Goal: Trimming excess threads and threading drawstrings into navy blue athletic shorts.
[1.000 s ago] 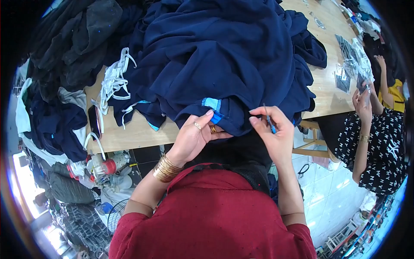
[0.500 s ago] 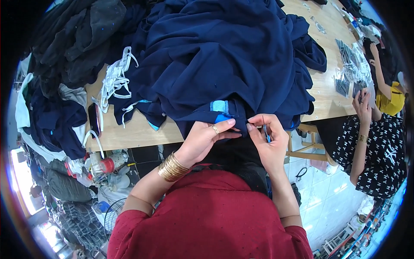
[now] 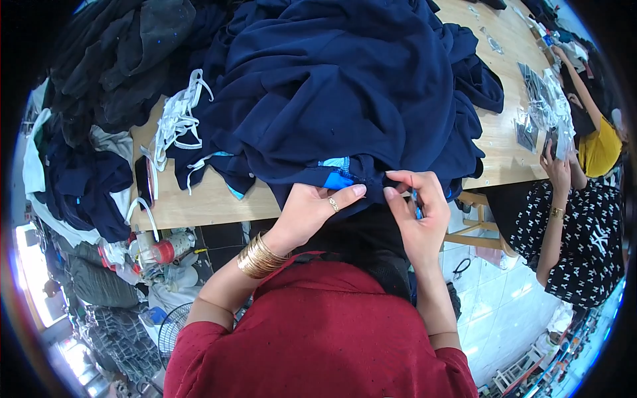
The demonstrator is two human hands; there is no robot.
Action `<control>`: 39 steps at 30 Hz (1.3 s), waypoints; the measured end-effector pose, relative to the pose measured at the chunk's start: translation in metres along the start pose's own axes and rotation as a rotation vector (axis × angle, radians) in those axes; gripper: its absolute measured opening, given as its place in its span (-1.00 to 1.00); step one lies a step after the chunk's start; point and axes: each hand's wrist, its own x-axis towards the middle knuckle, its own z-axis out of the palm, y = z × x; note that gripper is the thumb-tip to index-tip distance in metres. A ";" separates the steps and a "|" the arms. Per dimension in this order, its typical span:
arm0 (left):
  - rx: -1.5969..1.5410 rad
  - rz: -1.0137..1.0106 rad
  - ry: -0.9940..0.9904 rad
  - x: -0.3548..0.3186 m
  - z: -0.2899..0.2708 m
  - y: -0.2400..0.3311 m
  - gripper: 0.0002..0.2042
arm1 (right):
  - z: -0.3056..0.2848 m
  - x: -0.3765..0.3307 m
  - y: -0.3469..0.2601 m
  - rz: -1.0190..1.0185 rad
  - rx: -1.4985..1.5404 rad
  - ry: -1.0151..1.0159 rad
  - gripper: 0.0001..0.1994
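Observation:
A large navy garment (image 3: pixel 332 86) lies heaped over the table's near edge, a blue patch (image 3: pixel 340 180) and a lighter blue patch (image 3: pixel 335 162) showing at its edge. My left hand (image 3: pixel 312 209) is closed on this edge, its thumb on top. Opposite it, my right hand (image 3: pixel 421 209) is at the cloth with thumb and forefinger bent toward each other; whether they pinch it is hard to see. Small blue-handled thread snips (image 3: pixel 417 203) sit inside the right hand, mostly hidden by the fingers.
White straps (image 3: pixel 179 123) and a phone (image 3: pixel 144 180) lie at left on the wooden table (image 3: pixel 219 205). Dark cloth (image 3: pixel 119 60) is piled far left. At right, a co-worker's hand (image 3: pixel 557 166) is by clear plastic packets (image 3: pixel 541 106). A wooden stool (image 3: pixel 474 222) stands below.
The garment's edge has folded over, showing less of the light blue patch. My right hand has shifted slightly right, and the snips' blade no longer shows. The person in yellow reaches farther forward.

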 end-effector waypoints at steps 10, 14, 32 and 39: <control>0.423 0.494 0.013 0.005 -0.019 0.002 -0.70 | 0.028 0.005 -0.012 -0.205 -0.137 -0.049 -0.86; 0.259 0.432 -0.068 0.003 0.003 -0.021 -0.80 | 0.005 -0.004 -0.005 -0.239 -0.239 -0.109 -0.93; 0.525 0.591 0.171 -0.004 -0.018 -0.026 -0.76 | 0.021 0.017 -0.034 -0.153 -0.244 -0.473 -0.90; 0.504 0.578 0.131 -0.004 -0.017 -0.026 -0.74 | 0.018 0.016 -0.039 -0.176 -0.435 -0.562 -0.88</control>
